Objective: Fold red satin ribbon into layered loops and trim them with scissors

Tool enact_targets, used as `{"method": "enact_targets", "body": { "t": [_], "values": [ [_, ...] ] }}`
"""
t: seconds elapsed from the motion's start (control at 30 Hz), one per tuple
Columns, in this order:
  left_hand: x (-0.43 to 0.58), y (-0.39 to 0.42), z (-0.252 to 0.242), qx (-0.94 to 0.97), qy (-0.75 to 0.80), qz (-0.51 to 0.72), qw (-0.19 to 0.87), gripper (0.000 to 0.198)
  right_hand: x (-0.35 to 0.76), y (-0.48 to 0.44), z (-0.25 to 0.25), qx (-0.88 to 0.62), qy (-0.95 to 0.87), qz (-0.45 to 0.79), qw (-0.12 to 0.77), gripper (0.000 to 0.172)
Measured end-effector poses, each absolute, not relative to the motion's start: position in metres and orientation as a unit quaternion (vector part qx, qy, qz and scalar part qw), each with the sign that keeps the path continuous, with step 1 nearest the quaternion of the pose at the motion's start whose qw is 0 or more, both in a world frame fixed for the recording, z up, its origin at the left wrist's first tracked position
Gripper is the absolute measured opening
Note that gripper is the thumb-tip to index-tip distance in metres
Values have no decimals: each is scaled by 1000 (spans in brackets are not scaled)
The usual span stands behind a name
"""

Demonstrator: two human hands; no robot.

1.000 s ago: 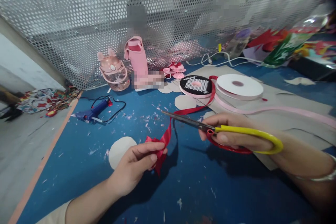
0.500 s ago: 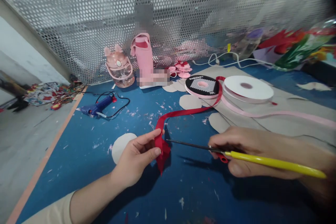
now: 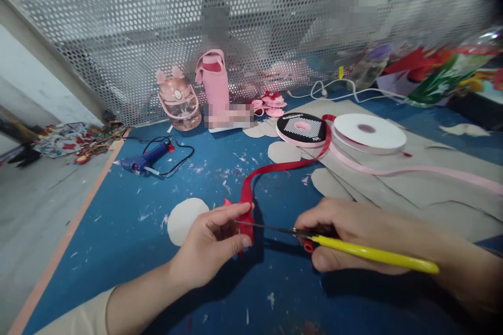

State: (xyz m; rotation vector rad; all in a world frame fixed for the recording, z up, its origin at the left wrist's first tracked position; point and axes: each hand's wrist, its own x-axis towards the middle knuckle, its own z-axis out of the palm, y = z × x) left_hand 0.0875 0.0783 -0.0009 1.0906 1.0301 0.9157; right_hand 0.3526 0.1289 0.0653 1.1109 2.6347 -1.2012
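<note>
A red ribbon (image 3: 277,167) runs across the blue table from the spools to my left hand (image 3: 210,241). My left thumb and fingers are closed on it near its end, with a strip of it showing between them. In my right hand (image 3: 346,230) is a pair of scissors (image 3: 365,255) with a yellow handle. Its thin blade points left and crosses the ribbon just beside my left fingers; I cannot tell whether the blades are parted. A small red rolled piece shows under my right fingers, its kind unclear.
A blue glue gun (image 3: 147,157) lies at the left with its black cord. The black-faced spool (image 3: 302,138) and white spool (image 3: 369,131) rest on grey sheets (image 3: 432,220). Behind stand a clear bottle (image 3: 183,112) and a pink bottle (image 3: 216,84). A pale disc (image 3: 183,217) lies beside my left hand.
The scissors have moved left with my right hand, and the blade now reaches across the ribbon. My left hand has shifted slightly right and down, turning the ribbon's end.
</note>
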Motion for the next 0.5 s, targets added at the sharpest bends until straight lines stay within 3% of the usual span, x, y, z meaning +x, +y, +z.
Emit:
{"method": "enact_targets", "body": {
  "t": [0.5],
  "values": [
    [89,80,3,441,445,386,677,52,345,133,62,315,835,-449,41,45]
  ]
}}
